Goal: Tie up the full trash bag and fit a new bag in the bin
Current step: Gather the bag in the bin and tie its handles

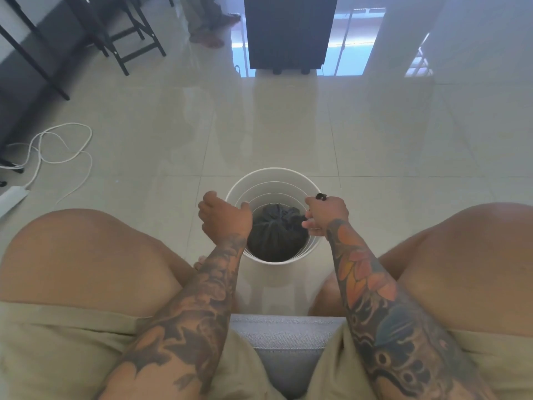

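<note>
A white round bin [275, 176] stands on the tiled floor between my knees. Inside it sits a dark trash bag [274, 238], its top gathered into folds at the middle. My left hand [225, 216] hangs over the bin's left rim with the fingers curled and the back of the hand toward me; the hand hides the rim, so contact cannot be told. My right hand [324, 215], with a black ring on it, is at the right rim, its fingers hooked over the edge into the bin. No new bag is in view.
I sit on a grey cushioned seat [288, 339]. White cables [57, 148] and a power strip [11, 197] lie on the floor at the left. Black chair legs [127, 44] stand at the far left, a dark cabinet [288, 33] straight ahead, another person's feet [207, 36] beyond.
</note>
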